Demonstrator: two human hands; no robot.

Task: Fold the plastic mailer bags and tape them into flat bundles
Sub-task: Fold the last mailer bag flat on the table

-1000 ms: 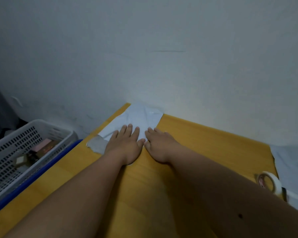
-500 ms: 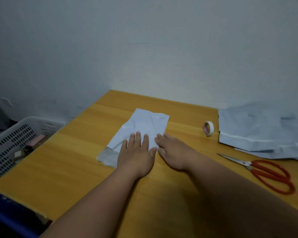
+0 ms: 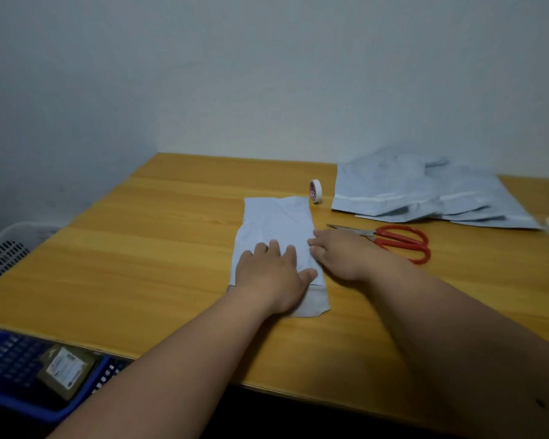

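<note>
**Both hands on folded mailer, mid-tabletop**

Folded mailer (image 3: 274,228) lies flat on the tabletop (image 3: 140,248), long axis running away from the person. Left hand (image 3: 271,275) flat on its near half, fingers straight and pressing, thumb out to the right. Right hand (image 3: 338,253) at the mailer's right edge, fingers bent, tips touching the edge; whether it pinches the edge, cannot tell. Scissors (image 3: 393,240) just right of that hand. Tape roll (image 3: 315,191) upright beyond the mailer's far right corner. Unfolded mailers (image 3: 425,191) piled far right. Blue basket (image 3: 29,375) below the near-left tabletop edge.
</note>
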